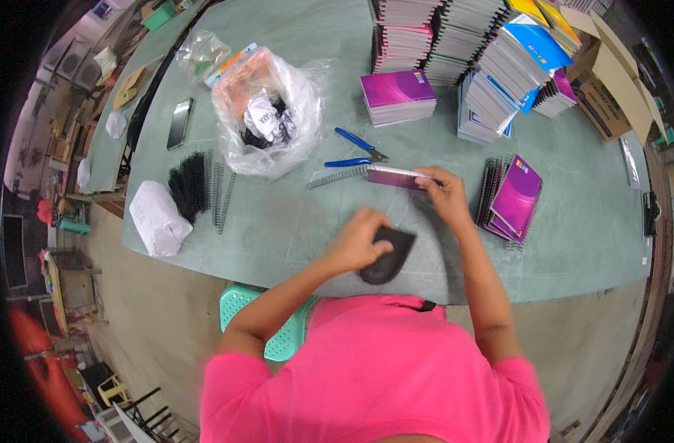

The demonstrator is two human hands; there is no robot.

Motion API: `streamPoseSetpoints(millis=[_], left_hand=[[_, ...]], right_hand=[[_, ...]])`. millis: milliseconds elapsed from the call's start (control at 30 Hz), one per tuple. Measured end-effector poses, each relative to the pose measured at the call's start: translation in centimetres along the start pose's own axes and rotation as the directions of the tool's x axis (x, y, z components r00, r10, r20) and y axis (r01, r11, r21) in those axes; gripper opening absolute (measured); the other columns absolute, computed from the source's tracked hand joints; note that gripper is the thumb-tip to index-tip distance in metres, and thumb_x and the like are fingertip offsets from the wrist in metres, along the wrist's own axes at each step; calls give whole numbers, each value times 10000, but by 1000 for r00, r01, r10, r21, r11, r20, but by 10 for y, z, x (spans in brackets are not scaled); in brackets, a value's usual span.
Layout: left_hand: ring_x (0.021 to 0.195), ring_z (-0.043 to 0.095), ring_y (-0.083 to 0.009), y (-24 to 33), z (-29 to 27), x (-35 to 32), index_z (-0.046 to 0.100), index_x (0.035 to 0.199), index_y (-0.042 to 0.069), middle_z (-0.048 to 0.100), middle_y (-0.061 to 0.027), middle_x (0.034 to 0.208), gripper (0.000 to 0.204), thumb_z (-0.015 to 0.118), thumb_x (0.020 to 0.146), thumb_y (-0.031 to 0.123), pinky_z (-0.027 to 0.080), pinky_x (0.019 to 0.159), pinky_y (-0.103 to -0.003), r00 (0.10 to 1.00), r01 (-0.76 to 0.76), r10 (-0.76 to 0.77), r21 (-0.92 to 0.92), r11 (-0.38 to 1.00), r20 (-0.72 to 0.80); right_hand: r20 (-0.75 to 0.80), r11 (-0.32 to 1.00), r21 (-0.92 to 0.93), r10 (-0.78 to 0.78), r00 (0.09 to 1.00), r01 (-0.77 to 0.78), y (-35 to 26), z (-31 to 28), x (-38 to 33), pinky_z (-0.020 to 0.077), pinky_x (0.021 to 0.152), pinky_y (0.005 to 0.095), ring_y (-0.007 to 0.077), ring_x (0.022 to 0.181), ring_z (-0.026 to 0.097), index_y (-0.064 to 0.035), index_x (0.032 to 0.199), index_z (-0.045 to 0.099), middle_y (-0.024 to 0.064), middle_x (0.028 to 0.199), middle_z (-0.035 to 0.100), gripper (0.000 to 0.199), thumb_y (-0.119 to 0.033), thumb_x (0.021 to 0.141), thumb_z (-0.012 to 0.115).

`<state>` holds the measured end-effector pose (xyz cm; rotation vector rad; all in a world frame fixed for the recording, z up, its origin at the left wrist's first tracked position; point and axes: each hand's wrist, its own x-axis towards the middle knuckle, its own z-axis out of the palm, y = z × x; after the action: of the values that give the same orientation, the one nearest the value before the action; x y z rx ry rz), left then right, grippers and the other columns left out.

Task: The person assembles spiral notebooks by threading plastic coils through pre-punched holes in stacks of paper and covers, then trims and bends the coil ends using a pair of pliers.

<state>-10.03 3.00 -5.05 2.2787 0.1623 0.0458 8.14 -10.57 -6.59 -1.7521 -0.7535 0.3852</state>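
My right hand pinches the right end of a purple notebook, which is held edge-up over the table. A dark spiral binding coil sticks out to the left from the notebook's end. My left hand is lower and to the left, its fingers curled and slightly blurred. Its thumb overlaps a black rounded pad; whether the hand grips this pad is unclear. Just beyond the coil lie blue-handled cutting pliers and another blue-handled tool.
Bound purple notebooks lie at right. A purple stack and tall notebook piles stand behind, beside a cardboard box. Left are a plastic bag, loose black coils, a white wrapped bundle and a phone.
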Motion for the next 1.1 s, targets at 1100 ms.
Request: streamPoseSetpoints(millis=[1100], left_hand=[[814,586,-276,17,-49,39,597,1155,99,606,-137,897,392,618,767,42,466,750,-347,973,-48,93,210,977,-212]], right_hand=[[-48,998,27,-50,998,52,-2,-5,-9,450,711,251,146,776,594,-16,926,661,80,853,650,133,-42,798,635]])
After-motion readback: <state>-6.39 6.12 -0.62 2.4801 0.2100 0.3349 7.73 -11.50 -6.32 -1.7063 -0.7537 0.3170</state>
